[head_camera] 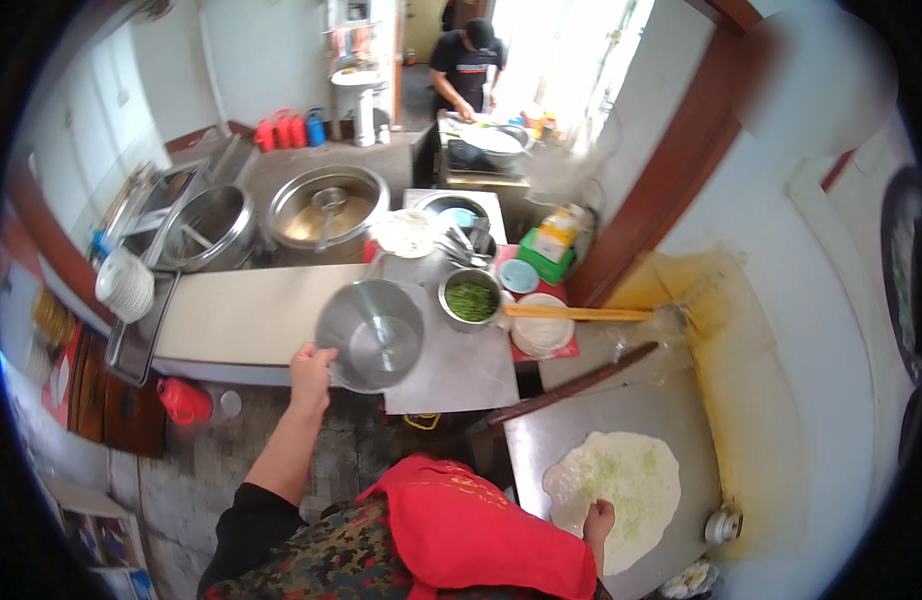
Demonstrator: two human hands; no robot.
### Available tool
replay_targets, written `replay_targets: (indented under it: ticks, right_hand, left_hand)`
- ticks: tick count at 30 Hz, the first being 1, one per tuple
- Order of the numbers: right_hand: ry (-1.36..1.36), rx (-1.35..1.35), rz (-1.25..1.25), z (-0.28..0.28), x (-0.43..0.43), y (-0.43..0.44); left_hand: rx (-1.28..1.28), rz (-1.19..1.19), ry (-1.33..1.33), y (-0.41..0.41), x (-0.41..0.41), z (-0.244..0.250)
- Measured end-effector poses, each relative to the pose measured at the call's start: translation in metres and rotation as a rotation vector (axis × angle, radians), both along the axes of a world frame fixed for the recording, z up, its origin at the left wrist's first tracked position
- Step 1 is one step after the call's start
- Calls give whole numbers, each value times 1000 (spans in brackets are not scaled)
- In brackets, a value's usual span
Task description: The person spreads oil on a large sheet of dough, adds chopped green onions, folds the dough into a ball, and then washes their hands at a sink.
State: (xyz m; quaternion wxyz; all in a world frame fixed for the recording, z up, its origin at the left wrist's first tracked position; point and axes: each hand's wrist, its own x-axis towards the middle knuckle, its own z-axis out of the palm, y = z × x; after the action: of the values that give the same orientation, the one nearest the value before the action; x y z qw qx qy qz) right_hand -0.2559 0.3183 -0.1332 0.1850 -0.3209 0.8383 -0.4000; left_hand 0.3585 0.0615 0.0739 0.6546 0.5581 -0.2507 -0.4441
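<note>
My left hand (311,375) grips the rim of a metal bowl (371,334), which looks empty and is held at the corner between a pale board (243,315) and a metal table. My right hand (599,520) is over a large flat sheet of dough (570,480) on a steel worktop (693,435); its fingers are curled, and whether they pinch anything does not show. Chopped greens (626,480) lie scattered over the dough. Right of the bowl stands a metal pot (447,319) of chopped greens.
A wooden rolling pin (573,382) lies across the worktop's far left corner. Beyond the board are a big steel pot (281,229) with a ladle and another pot (240,244). A person (468,67) works at a far counter. Stacked bowls (120,281) stand at left.
</note>
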Motion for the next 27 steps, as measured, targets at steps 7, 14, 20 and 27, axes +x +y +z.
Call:
replay_targets:
  ticks: [7,14,20,27]
  right_hand:
    - [250,232,39,38,39,-17]
    - [389,136,-53,46,50,-20]
    - [104,133,-285,13,6,-4]
    - [-142,63,-363,61,47,14]
  left_hand:
    - [66,351,-37,14,155,-54]
    - [227,437,154,-29,200,-75]
    - [171,284,170,-83,275,-191]
    - [237,339,90,-105,282,-190]
